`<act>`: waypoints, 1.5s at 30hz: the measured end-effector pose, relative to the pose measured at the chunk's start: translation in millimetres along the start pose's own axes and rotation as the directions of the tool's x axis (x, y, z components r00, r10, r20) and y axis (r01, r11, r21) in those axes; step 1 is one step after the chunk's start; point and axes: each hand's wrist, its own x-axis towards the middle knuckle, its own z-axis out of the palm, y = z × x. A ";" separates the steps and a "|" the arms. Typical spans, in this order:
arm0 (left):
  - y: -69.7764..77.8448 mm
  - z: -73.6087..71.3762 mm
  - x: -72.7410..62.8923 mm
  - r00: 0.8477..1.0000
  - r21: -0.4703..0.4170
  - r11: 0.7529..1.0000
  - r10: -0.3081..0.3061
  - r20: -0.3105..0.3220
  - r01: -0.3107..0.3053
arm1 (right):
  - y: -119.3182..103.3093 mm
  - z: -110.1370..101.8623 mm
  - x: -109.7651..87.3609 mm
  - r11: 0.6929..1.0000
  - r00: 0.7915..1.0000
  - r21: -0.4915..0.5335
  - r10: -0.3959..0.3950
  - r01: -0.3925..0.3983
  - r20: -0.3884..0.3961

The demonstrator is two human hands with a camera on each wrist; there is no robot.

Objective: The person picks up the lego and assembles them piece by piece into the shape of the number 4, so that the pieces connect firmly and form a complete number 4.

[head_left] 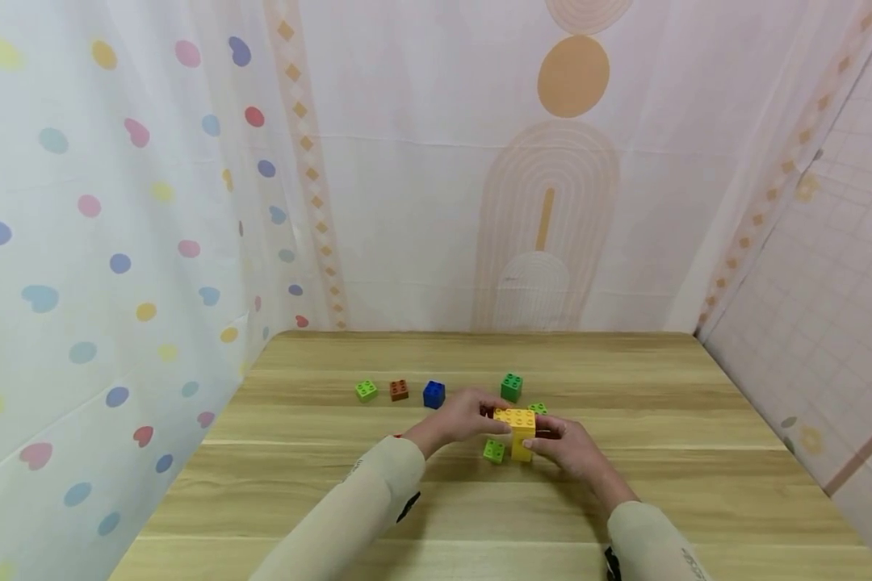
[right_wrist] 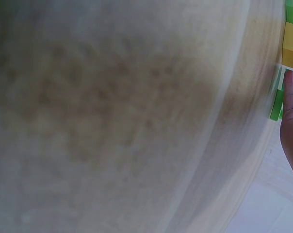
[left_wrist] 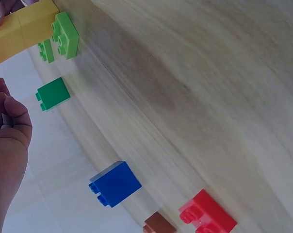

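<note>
Both hands meet around yellow bricks at the middle of the table. My left hand [head_left: 468,414] pinches the long yellow brick [head_left: 514,417] on top, studs up, from its left side. From the right, my right hand [head_left: 572,449] grips the yellow blocks [head_left: 521,446] below it, thumb on their near side. The left wrist view shows the yellow stack [left_wrist: 25,29] with right-hand fingertips on it, and my left hand [left_wrist: 10,131] with curled fingers at the frame's edge. A light green brick [head_left: 494,450] lies just left of the stack; another light green brick [head_left: 538,409] is partly hidden behind it.
Behind the hands stand a dark green brick [head_left: 512,386], a blue brick [head_left: 433,394], a brown brick [head_left: 399,390] and a light green brick [head_left: 366,391]. A red brick [left_wrist: 207,213] is mostly hidden by the left forearm in the head view. Curtains [head_left: 407,202] hang beyond the wooden table [head_left: 320,484].
</note>
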 end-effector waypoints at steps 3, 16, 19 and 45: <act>1.5 0.7 1.2 1.000 0.017 1.000 -0.020 0.012 0.020 | 1.6 -0.7 -0.4 1.000 1.000 -0.001 0.005 -0.005 -0.004; 2.3 3.7 3.9 0.999 0.006 0.999 -0.032 0.023 0.032 | 3.9 -3.0 -1.2 1.000 1.000 0.000 -0.005 0.005 -0.006; 2.9 3.6 4.4 0.999 -0.009 0.999 -0.031 0.027 0.031 | 4.3 -3.9 -1.6 1.000 1.000 -0.003 -0.002 0.002 -0.008; 5.2 -6.4 5.0 0.994 0.129 0.991 0.030 0.103 -0.044 | -1.6 -0.6 0.9 0.999 1.000 -0.049 -0.002 0.002 0.006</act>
